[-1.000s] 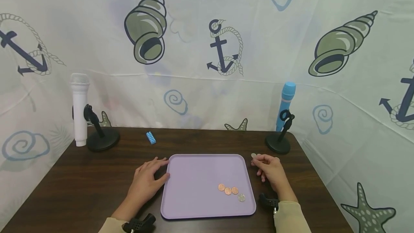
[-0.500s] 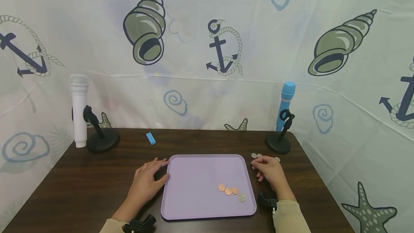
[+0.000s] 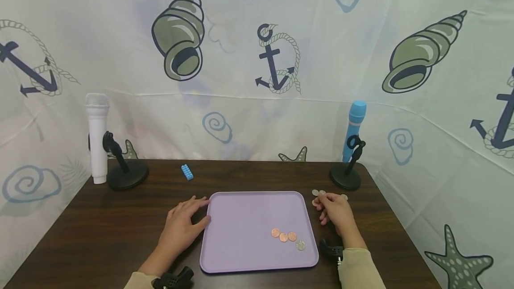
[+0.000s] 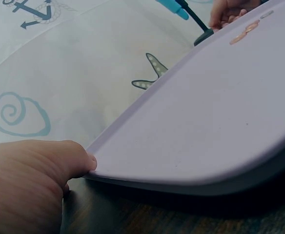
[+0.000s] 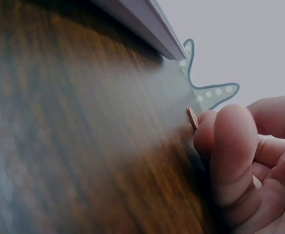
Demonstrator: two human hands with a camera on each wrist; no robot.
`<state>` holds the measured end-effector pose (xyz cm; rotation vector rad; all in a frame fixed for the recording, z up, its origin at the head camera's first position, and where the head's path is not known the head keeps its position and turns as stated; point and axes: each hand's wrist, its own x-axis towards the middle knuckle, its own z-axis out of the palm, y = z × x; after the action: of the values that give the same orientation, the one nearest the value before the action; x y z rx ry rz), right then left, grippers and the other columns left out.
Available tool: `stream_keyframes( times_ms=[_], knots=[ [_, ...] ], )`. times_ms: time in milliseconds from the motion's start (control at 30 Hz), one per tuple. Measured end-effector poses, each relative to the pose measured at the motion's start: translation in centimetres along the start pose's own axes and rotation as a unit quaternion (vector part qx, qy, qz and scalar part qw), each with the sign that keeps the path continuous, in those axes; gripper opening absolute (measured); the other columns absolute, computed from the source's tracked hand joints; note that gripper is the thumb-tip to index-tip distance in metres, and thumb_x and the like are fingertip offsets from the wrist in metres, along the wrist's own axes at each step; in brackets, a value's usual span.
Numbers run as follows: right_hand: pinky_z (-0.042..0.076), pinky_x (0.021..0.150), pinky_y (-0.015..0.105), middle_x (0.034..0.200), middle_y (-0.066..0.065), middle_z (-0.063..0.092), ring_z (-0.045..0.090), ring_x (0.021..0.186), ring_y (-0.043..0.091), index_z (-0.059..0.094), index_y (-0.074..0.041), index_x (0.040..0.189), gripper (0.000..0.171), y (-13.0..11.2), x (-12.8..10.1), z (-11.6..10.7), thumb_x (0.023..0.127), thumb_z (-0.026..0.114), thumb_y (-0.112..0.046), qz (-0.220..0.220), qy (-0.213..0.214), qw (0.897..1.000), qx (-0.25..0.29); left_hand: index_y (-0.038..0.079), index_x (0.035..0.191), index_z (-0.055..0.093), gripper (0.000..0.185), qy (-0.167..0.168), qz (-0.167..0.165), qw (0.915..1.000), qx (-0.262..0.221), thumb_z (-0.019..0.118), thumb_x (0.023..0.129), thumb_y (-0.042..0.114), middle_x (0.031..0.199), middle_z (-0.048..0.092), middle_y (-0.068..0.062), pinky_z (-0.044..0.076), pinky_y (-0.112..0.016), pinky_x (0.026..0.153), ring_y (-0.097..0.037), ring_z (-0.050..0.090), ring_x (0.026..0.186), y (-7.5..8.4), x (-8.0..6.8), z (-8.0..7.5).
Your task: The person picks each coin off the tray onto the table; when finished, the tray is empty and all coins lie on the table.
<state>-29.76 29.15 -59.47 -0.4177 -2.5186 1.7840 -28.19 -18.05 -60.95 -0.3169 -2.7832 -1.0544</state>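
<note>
A lilac tray (image 3: 241,217) lies on the dark wooden table (image 3: 100,231); three copper coins (image 3: 283,236) and one silver coin (image 3: 300,245) sit near its front right corner. My left hand (image 3: 182,226) rests flat on the table, fingers touching the tray's left rim (image 4: 113,141). My right hand (image 3: 335,212) is just right of the tray, fingers curled, pinching a copper coin (image 5: 192,117) at its fingertips. Loose silver coins (image 3: 318,192) lie on the table beside that hand.
A white toy microphone (image 3: 97,135) leans by a black stand (image 3: 122,168) at the back left. A blue toy microphone (image 3: 354,128) sits in a stand (image 3: 345,177) at the back right. A small blue brick (image 3: 187,171) lies behind the tray. Printed fabric walls surround the table.
The right hand has shifted slightly and curled at the loose coins, now pinching one. The left hand and tray have not moved.
</note>
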Motion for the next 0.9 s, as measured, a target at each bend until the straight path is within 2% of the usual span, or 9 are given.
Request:
stream_keyframes(
  times_ms=[267, 433, 567, 667, 733, 800, 833, 900],
  knots=[
    [0.056, 0.051, 0.026, 0.086, 0.008, 0.070, 0.059, 0.058, 0.017, 0.073, 0.001, 0.110, 0.035, 0.1, 0.4, 0.1, 0.114, 0.059, -0.031, 0.003, -0.012, 0.999, 0.037, 0.022, 0.146, 0.070, 0.050, -0.001, -0.002, 1.0000, 0.002, 0.081, 0.098, 0.032, 0.158, 0.065, -0.008, 0.022, -0.070, 0.121, -0.042, 0.044, 0.158, -0.1, 0.1, -0.5],
    [0.052, 0.050, 0.024, 0.087, 0.006, 0.072, 0.058, 0.061, 0.015, 0.071, 0.001, 0.114, 0.036, 0.0, 0.4, 0.0, 0.113, 0.060, -0.033, 0.001, -0.014, 0.999, 0.053, 0.021, 0.145, 0.070, 0.050, 0.000, 0.001, 1.0000, -0.001, 0.081, 0.098, 0.032, 0.157, 0.065, -0.008, 0.022, -0.069, 0.122, -0.041, 0.045, 0.159, -0.1, 0.2, -0.3],
    [0.048, 0.050, 0.023, 0.082, 0.003, 0.069, 0.056, 0.061, 0.014, 0.071, 0.001, 0.115, 0.038, -1.3, -0.1, 0.1, 0.113, 0.061, -0.036, -0.013, 0.000, 0.997, 0.075, 0.021, 0.146, 0.070, 0.050, -0.001, 0.001, 1.0000, -0.004, 0.081, 0.098, 0.032, 0.157, 0.065, -0.008, 0.021, -0.070, 0.122, -0.042, 0.044, 0.159, -0.2, 0.1, -0.3],
    [0.046, 0.052, 0.024, 0.081, 0.005, 0.065, 0.057, 0.062, 0.015, 0.071, -0.001, 0.118, 0.040, -3.5, -1.0, 0.3, 0.113, 0.061, -0.039, -0.028, -0.017, 0.995, 0.091, 0.021, 0.145, 0.070, 0.050, -0.001, 0.000, 1.0000, 0.000, 0.081, 0.098, 0.032, 0.156, 0.066, -0.008, 0.022, -0.070, 0.121, -0.042, 0.045, 0.158, -0.2, -0.1, -0.3],
    [0.046, 0.052, 0.024, 0.084, 0.006, 0.067, 0.058, 0.063, 0.016, 0.071, -0.002, 0.121, 0.041, -5.2, -1.9, 0.3, 0.113, 0.059, -0.040, -0.036, -0.074, 0.994, 0.076, 0.022, 0.145, 0.071, 0.050, -0.002, -0.003, 1.0000, 0.003, 0.082, 0.098, 0.033, 0.156, 0.066, -0.007, 0.022, -0.069, 0.121, -0.042, 0.045, 0.158, -0.2, -0.1, -0.2],
    [0.045, 0.052, 0.024, 0.087, 0.008, 0.071, 0.060, 0.064, 0.017, 0.070, -0.002, 0.125, 0.040, -6.8, -2.9, 0.4, 0.113, 0.058, -0.039, -0.034, -0.159, 0.986, 0.027, 0.023, 0.145, 0.070, 0.050, -0.005, -0.004, 1.0000, 0.002, 0.081, 0.098, 0.034, 0.157, 0.065, -0.006, 0.022, -0.069, 0.122, -0.041, 0.044, 0.159, -0.2, 0.0, -0.2],
    [0.044, 0.051, 0.024, 0.088, 0.009, 0.073, 0.061, 0.063, 0.018, 0.070, -0.002, 0.124, 0.038, -7.4, -3.4, 0.6, 0.113, 0.059, -0.037, -0.034, -0.204, 0.978, -0.007, 0.023, 0.146, 0.070, 0.050, -0.005, -0.004, 1.0000, 0.002, 0.081, 0.098, 0.034, 0.157, 0.065, -0.006, 0.022, -0.069, 0.122, -0.041, 0.044, 0.159, -0.1, 0.0, -0.1],
    [0.045, 0.050, 0.025, 0.089, 0.009, 0.078, 0.064, 0.061, 0.018, 0.071, -0.003, 0.121, 0.033, -8.1, -4.5, 1.0, 0.111, 0.062, -0.033, -0.039, -0.278, 0.955, -0.095, 0.023, 0.146, 0.070, 0.050, -0.006, -0.004, 1.0000, -0.001, 0.081, 0.098, 0.035, 0.158, 0.065, -0.006, 0.021, -0.069, 0.123, -0.040, 0.044, 0.160, 0.0, 0.1, -0.1]
  ],
)
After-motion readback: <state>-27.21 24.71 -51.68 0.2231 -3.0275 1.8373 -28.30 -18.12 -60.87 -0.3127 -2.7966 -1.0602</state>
